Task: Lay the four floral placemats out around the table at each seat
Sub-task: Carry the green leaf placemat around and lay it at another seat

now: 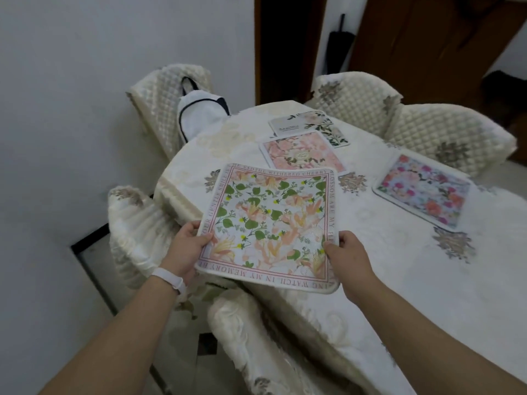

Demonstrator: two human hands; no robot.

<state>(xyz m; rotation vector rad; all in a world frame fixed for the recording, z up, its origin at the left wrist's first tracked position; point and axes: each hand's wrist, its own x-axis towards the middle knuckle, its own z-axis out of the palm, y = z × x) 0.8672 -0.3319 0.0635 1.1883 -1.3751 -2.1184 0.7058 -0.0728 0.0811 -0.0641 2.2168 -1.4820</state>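
At the far left stands a plain white wall (pixel 85 95), and low against it a dark-framed opening (pixel 91 260) in the floor area. A chair (pixel 134 223) with a cream ruffled cover sits just beside the table's near-left edge, and a second covered chair (pixel 256 337) is tucked in below the held mat. Further back, a quilted chair (pixel 162 95) carries a white bag (pixel 202 112) with dark trim, leaning at the table's edge.

The left hand (pixel 189 238), with a white band (pixel 168 279) on its wrist, pinches the left border of the green-leaved placemat (pixel 271 223), thumb on top. The right hand (pixel 346 253) grips the mat's right border the same way. The mat hangs tilted above the table's near-left rim, its far edge over the cloth, not lying flat.

Beyond it a pink placemat (pixel 302 153) lies flat, partly overlapping a pale placemat (pixel 310 125) with dark leaves behind it. Well to the right a bright pink and blue placemat (pixel 422 192) lies flat in front of two quilted chairs (pixel 445 135).

The table (pixel 399 266) wears a cream cloth with grey flower patches. Behind are a dark doorway (pixel 288 47), a black umbrella (pixel 338 44) and a brown wooden door (pixel 422 38).
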